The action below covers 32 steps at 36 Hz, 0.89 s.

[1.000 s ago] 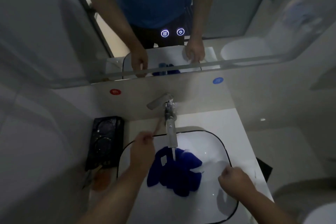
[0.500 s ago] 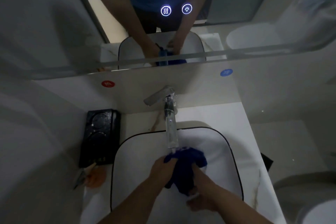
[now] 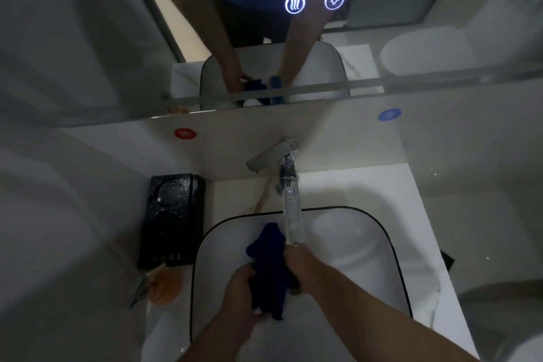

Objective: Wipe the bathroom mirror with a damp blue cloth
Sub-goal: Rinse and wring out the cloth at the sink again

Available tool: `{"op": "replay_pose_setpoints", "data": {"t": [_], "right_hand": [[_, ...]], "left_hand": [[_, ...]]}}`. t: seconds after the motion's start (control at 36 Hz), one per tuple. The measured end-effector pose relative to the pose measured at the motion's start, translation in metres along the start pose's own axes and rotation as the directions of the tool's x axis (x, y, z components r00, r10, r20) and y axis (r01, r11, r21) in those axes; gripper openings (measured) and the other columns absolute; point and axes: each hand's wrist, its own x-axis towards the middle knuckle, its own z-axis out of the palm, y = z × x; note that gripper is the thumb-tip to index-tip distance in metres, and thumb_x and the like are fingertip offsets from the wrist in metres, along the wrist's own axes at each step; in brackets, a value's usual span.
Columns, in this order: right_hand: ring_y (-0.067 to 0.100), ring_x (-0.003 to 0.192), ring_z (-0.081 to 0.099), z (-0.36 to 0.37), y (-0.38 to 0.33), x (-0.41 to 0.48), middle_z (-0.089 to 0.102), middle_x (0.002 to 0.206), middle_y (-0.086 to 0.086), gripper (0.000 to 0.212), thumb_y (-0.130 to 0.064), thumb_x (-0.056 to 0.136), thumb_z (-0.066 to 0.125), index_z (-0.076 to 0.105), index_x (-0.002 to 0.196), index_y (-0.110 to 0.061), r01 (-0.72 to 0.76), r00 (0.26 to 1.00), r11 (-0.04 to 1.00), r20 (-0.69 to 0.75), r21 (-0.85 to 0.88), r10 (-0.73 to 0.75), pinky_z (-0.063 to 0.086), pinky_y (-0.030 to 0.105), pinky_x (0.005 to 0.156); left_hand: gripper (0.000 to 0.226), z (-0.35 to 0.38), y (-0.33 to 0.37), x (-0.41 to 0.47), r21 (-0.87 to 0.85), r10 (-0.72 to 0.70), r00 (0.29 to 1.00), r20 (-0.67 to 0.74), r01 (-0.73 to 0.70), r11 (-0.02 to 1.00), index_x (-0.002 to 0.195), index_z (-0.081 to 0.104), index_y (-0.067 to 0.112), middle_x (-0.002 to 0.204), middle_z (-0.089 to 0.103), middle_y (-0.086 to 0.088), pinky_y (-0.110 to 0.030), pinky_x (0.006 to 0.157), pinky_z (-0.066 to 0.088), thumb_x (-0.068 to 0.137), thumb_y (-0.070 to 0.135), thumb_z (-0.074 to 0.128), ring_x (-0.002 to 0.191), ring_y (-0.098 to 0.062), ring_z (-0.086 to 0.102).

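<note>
A dark blue cloth [image 3: 269, 261] hangs bunched over the white sink [image 3: 358, 247], just left of the chrome tap spout [image 3: 291, 214]. My left hand [image 3: 238, 288] grips its lower left side and my right hand [image 3: 299, 264] grips its right side, both closed around it. The mirror [image 3: 88, 23] fills the wall above and reflects my arms, the cloth and the basin. Two lit round touch buttons [image 3: 294, 3] glow on the glass.
A black tray [image 3: 172, 220] stands on the counter left of the sink, with an orange object [image 3: 163, 285] in front of it. Red [image 3: 185, 133] and blue [image 3: 389, 114] stickers sit on the wall under the mirror. A toilet shows at the lower right.
A second ago the cloth lay spread in the basin with my hands apart at its rim. Both hands then closed on it and bunched it up under the spout.
</note>
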Motion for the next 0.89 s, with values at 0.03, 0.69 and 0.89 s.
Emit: {"op": "replay_pose_setpoints", "data": {"t": [0.03,0.69,0.89], "right_hand": [[0.031,0.081,0.065,-0.005,-0.001,-0.002,0.073,0.085,0.015,0.027,-0.011,0.11,0.051,0.072,0.095,-0.003,-0.014,1.0,0.997,-0.02,0.079,0.016,0.06,0.043,0.084],[0.028,0.083,0.07,0.014,0.009,0.017,0.069,0.091,0.014,0.023,-0.012,0.098,0.065,0.066,0.115,0.002,0.056,0.986,0.994,-0.153,-0.094,-0.07,0.065,0.037,0.075],[0.024,0.091,0.067,-0.044,-0.003,0.004,0.068,0.081,-0.009,0.037,0.007,0.085,0.07,0.071,0.078,-0.029,0.241,0.906,0.901,-0.248,-0.361,-0.342,0.05,0.029,0.078]], "left_hand": [[0.032,0.013,0.006,-0.004,0.015,0.049,0.998,0.029,-0.049,0.999,0.108,0.073,0.007,0.106,0.073,-0.018,-0.058,0.104,0.054,0.1,0.038,0.069,0.098,-0.04,0.068],[0.029,0.01,0.013,0.072,0.543,0.261,0.939,-0.223,-0.102,0.833,0.126,0.065,0.006,0.124,0.07,-0.014,-0.046,0.094,0.064,0.108,0.027,0.056,0.11,-0.033,0.071],[0.015,0.025,0.029,-0.001,0.376,0.244,0.969,0.021,-0.234,0.897,0.107,0.071,0.0,0.099,0.076,-0.023,-0.043,0.071,0.065,0.104,0.011,0.061,0.087,-0.038,0.076]]}}
